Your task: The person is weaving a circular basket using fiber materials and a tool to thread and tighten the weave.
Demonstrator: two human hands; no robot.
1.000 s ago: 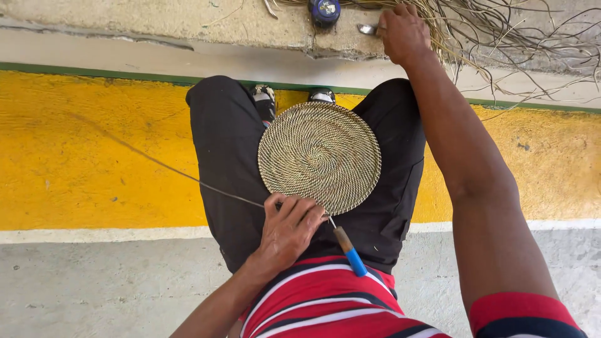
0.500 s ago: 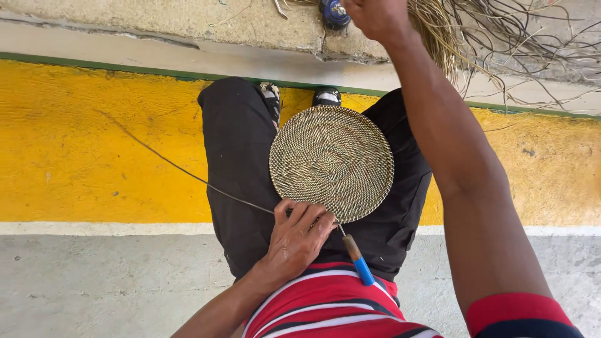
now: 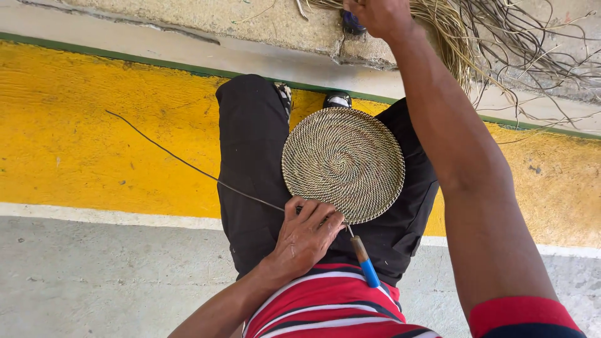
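Awl [image 3: 364, 263] slants from my left hand [image 3: 305, 236] toward my waist, handle nearest me. That hand pinches the woven disc [image 3: 342, 164]; my right hand [image 3: 377, 15] closes on straw [image 3: 451, 37] ahead.

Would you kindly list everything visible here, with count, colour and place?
Woven disc: one, tan with dark stitching, flat on the lap.
Awl: one, wooden handle with blue end, at the disc's near edge.
Loose strand: one, dark, trailing left from the disc.
Fibre bundle: one, straw-coloured, on the ledge at top.
Dark stems: many, grey-brown, top right.
Blue object: one, on the ledge, partly hidden.
Floor band: one, yellow.
Shoes: two, dark and white.
Left hand: holds the disc's edge.
Right hand: reaching to the fibre bundle.
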